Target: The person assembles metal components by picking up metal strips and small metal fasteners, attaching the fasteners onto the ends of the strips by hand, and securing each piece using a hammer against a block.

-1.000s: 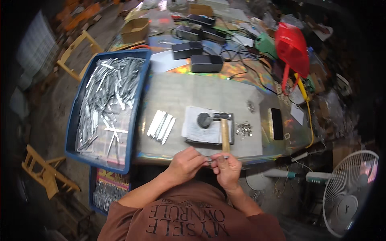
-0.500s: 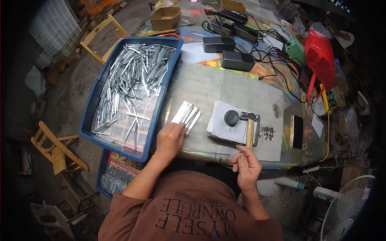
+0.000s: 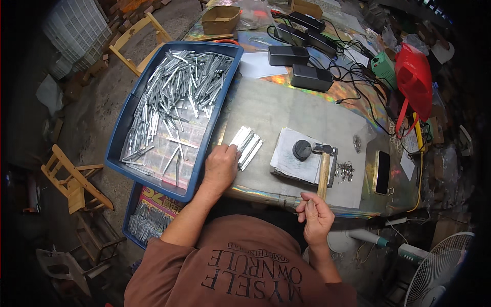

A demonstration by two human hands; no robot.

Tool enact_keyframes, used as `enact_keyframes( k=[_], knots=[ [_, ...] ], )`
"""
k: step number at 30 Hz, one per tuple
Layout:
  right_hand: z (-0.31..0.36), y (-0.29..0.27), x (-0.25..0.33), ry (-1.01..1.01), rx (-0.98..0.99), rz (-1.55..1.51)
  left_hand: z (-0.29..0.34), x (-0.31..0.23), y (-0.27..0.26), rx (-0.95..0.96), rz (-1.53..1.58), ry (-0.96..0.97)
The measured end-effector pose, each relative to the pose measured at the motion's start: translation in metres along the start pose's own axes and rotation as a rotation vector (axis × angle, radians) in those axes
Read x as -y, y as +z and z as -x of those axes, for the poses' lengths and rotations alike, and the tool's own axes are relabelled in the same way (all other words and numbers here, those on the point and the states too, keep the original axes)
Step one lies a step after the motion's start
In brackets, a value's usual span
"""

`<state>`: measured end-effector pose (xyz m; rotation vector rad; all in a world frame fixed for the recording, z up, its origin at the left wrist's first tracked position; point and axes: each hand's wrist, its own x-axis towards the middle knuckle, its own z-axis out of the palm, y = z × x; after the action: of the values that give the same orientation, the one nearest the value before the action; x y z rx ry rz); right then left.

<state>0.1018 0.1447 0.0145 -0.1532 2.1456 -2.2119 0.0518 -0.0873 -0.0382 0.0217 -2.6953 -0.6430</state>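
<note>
My left hand (image 3: 221, 166) is closed at the near left edge of a small stack of silver metal strips (image 3: 250, 149) on the table; its fingertips are partly hidden. My right hand (image 3: 316, 220) hovers by the table's front edge, thumb and fingers pinched together. Whatever sits in that pinch is too small to make out. Just beyond it lies a hammer (image 3: 324, 171) with a wooden handle, its head beside a dark round block (image 3: 302, 150) on a paper-covered pad (image 3: 287, 162). Small metal pieces (image 3: 345, 171) lie in a heap right of the hammer.
A blue bin (image 3: 202, 171) of loose metal strips stands at the left, above a second blue bin (image 3: 134, 204). Black boxes (image 3: 311, 78) and tangled cables fill the back. On the right are a phone (image 3: 381, 172), a red bag (image 3: 413, 77) and a fan (image 3: 442, 271).
The whole view has shifted slightly, so the table and bin appear farther right. My left hand stays at the strips. My right hand keeps its pinch near the hammer handle.
</note>
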Motion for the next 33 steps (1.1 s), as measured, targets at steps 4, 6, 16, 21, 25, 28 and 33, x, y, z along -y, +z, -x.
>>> enact_keyframes(
  k=[4,6,16,21,25,28,33],
  knots=[
    [0.0,0.001,-0.001,0.014,0.01,0.013,0.006,-0.007,-0.016,-0.006,0.089,0.029],
    [0.001,0.001,0.002,0.016,0.019,0.001,0.006,-0.017,-0.04,-0.015,0.125,0.051],
    [0.001,-0.001,-0.002,0.0,-0.005,-0.001,-0.001,0.09,-0.103,0.098,-0.221,-0.125],
    [0.002,0.004,0.0,-0.01,0.004,0.008,0.007,0.109,-0.104,0.517,-0.21,-0.412],
    [0.007,0.002,-0.001,-0.001,-0.008,0.014,0.004,0.108,-0.105,0.527,-0.227,-0.355],
    [0.007,0.003,0.002,0.005,0.001,0.041,0.005,0.101,-0.116,0.298,-0.139,-0.383],
    [-0.001,0.005,-0.004,0.029,0.075,0.083,0.005,0.05,-0.121,0.191,0.49,-0.262]
  ],
)
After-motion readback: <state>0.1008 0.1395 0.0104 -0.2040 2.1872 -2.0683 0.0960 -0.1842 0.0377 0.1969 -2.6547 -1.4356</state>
